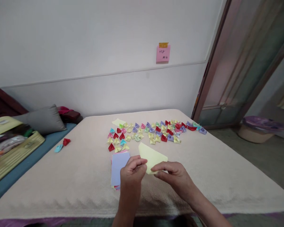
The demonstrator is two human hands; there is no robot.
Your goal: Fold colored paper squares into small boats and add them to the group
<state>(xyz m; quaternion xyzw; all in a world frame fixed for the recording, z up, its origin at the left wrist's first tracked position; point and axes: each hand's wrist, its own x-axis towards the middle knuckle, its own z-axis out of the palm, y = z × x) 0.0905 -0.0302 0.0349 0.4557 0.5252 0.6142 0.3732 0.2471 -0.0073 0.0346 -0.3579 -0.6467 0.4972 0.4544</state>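
Observation:
A pale yellow sheet of paper [151,156], folded into a roughly triangular shape, is held up above the near part of the table. My left hand [133,171] pinches its left edge between thumb and fingers. On the lower right edge, my right hand [171,173] grips the same paper, thumb below and fingers on top. A stack of coloured paper [119,167] lies just left of my left hand, its top sheet lavender and partly hidden by that hand. Beyond the paper, many small folded paper boats [151,135] in red, yellow, purple, pink and blue spread across the table.
The table [85,176] has a cream cloth. A red folded piece [66,142] and a light blue one [58,148] lie at its left. Further left are a yellow box [19,154] and a grey pillow [44,119]. A pink note [163,54] hangs on the wall; a tub [257,130] stands right.

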